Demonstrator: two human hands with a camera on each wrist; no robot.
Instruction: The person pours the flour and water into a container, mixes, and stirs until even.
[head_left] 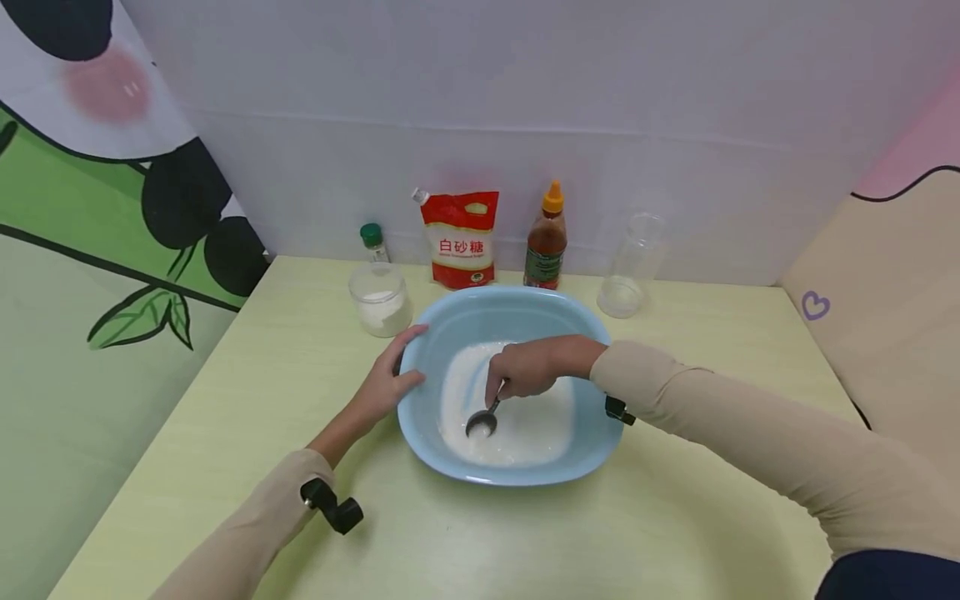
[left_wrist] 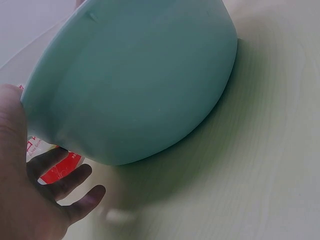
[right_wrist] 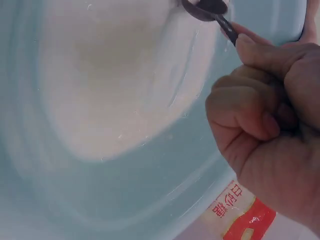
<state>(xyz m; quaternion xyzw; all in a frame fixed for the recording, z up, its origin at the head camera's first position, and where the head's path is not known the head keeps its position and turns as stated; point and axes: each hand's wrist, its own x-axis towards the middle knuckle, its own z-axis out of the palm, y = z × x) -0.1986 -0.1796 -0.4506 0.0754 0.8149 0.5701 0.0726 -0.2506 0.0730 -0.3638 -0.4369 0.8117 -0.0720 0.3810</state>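
A light blue plastic basin stands on the table with a milky white liquid spread over its bottom. My left hand grips the basin's left rim, thumb and index finger over the edge. The left wrist view shows its other fingers loosely bent outside the wall. Over the basin, my right hand pinches the handle of a dark metal spoon. The spoon's bowl is low over the white liquid; in the right wrist view, the hand's other fingers are curled into the palm.
Behind the basin stand a glass jar of white powder, a green-capped bottle, a red-and-white sugar pouch, a red sauce bottle with orange cap and a clear glass. A pale wall closes the table's back.
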